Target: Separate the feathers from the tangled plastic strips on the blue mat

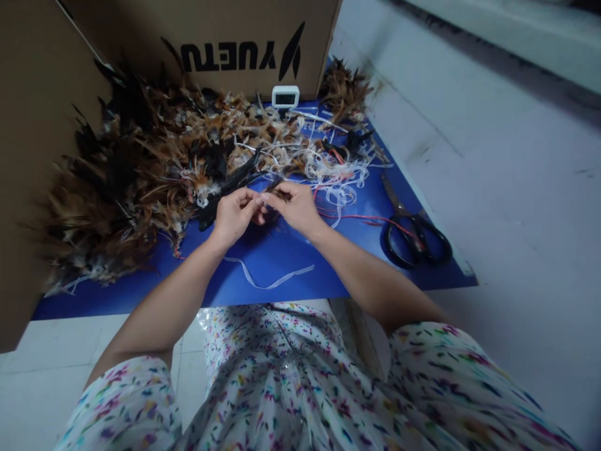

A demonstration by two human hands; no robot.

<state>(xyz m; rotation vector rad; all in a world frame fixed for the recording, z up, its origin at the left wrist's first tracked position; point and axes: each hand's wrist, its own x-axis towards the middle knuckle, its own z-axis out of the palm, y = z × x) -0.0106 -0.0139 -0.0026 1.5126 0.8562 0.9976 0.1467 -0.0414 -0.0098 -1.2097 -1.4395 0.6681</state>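
Both my hands meet over the blue table, thumbs and fingertips pinched close together. My left hand (236, 214) is closed at the fingertips; what it grips is mostly hidden. My right hand (295, 203) is closed on a small bunch of feathers (280, 193), dark brown and black, whose tips poke out around the fingers. Just beyond my hands spreads a large heap of brown and black feathers (173, 144). A loose white ribbon (263, 286) lies curled on the table in front of my hands.
White ribbons (335, 172) lie tangled beyond my right hand, with a red string (361, 217) running right. Black-handled scissors (413, 238) rest near the table's (188, 288) right edge. A small white digital display (285, 97) stands before a cardboard box (225, 31). A wall (493, 188) borders the right.
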